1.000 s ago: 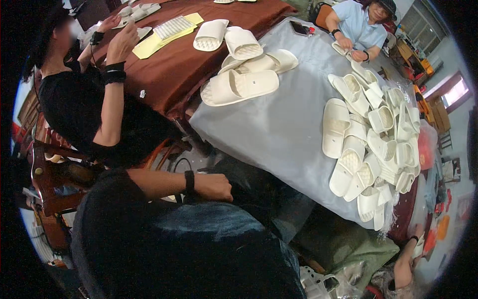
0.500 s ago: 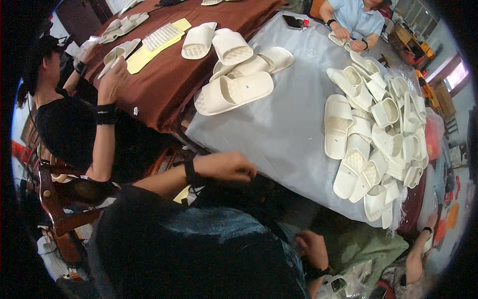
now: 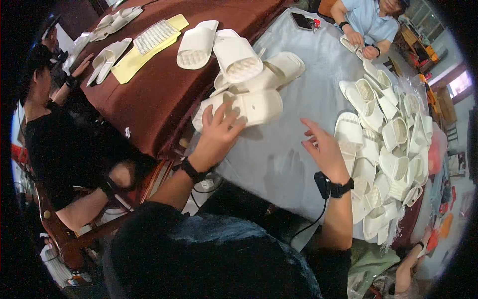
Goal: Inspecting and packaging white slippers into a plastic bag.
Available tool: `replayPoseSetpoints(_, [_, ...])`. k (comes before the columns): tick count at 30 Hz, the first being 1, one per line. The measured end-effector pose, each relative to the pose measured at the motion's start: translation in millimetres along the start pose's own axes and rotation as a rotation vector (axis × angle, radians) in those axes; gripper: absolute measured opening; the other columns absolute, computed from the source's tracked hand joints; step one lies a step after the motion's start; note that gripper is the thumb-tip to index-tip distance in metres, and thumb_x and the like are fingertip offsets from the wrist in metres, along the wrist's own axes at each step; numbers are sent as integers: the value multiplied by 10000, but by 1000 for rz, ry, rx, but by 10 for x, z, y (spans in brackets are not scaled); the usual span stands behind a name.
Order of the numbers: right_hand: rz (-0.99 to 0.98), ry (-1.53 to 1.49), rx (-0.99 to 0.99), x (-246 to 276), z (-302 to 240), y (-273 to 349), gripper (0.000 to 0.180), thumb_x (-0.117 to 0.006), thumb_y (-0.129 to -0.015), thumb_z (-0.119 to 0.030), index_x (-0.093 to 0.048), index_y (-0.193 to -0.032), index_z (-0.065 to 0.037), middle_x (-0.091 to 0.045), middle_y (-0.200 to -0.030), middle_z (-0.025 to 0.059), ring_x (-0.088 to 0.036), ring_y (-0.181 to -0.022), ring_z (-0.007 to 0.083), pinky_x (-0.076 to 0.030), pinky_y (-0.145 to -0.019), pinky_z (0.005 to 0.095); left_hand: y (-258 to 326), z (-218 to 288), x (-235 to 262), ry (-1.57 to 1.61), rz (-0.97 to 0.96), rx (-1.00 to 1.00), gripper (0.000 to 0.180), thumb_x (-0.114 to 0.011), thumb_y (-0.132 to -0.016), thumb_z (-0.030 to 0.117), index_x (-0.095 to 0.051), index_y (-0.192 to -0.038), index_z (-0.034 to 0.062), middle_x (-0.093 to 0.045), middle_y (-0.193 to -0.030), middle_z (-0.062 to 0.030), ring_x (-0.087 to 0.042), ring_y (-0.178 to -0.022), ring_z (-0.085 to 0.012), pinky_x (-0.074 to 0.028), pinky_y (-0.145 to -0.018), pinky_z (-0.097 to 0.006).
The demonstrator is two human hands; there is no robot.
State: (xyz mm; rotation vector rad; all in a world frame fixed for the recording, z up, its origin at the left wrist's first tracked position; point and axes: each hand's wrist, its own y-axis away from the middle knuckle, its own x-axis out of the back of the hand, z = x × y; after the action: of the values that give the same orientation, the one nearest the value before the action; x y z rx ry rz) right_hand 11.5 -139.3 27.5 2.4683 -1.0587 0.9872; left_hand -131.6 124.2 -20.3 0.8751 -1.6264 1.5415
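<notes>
My left hand (image 3: 217, 142) lies over the strap of a cream slide slipper (image 3: 266, 106), its fingers spread. Whether the fingertips press on it I cannot tell. That slipper is the nearest of a small heap, with another slipper (image 3: 236, 55) on top and a further slipper (image 3: 289, 69) behind. Above the grey table cover (image 3: 279, 164), my right hand (image 3: 324, 152) is held with nothing in it, fingers apart. It is nearest the left edge of a large pile of cream slippers (image 3: 396, 132).
Left of the heap, a brown cloth (image 3: 149, 97) bears a slipper (image 3: 196, 45), yellow sheets (image 3: 127, 65) and a sheet of small pieces (image 3: 158, 37). A phone (image 3: 300, 21) lies at the far edge. A person in light blue (image 3: 371, 22) handles a slipper; a person in black (image 3: 64, 144) sits left.
Both my hands have come up over the table, the left onto the near slipper and the right toward the large pile. The person at left has lowered an arm from the slipper there.
</notes>
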Motion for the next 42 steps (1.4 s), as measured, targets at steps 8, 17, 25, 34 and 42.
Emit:
replayPoseSetpoints(8, [10,-90,239,-151,-26,-975,552,-656,-841,-65,-494,-1362,-151,-633,-1065,188,-637,-848,316,-518,-738,384,-15,-136,-56,141,-65,23,228,-651,-734,95,-630,-960,111,-621,-1107,-33,-530,-1182,-240,-290,-1044,-590])
replayPoseSetpoints(17, [-33,-190,100,-302,-60,-1518,395,-712,-826,-141,-577,-1182,-35,-633,-805,136,-593,-689,239,-478,-663,354,194,182,280,295,-87,-15,272,-665,-652,66,-640,-922,84,-649,-1039,-57,-588,-1060,-250,-359,-990,-536])
replayPoseSetpoints(25, [169,-134,68,23,460,-1269,205,-702,-829,-125,-550,-829,14,-565,-723,102,-525,-625,200,-441,-605,333,62,160,246,315,87,110,326,-734,-643,29,-680,-961,75,-618,-1131,-111,-537,-1142,-356,-410,-953,-501])
replayPoseSetpoints(34, [128,-471,-61,99,355,-822,387,-656,-888,-145,-526,-1247,-83,-611,-835,43,-581,-626,113,-488,-559,249,46,45,1,260,131,343,496,-677,-683,-37,-652,-1152,123,-532,-1270,-151,-412,-1271,-446,-349,-1048,-535])
replayPoseSetpoints(42, [-172,-722,-146,-310,207,-1334,597,-657,-904,-194,-387,-1398,6,-624,-851,77,-601,-654,132,-493,-571,260,125,8,-138,203,84,286,468,-728,-680,25,-691,-1128,159,-485,-1362,-151,-382,-1331,-391,-279,-1060,-493])
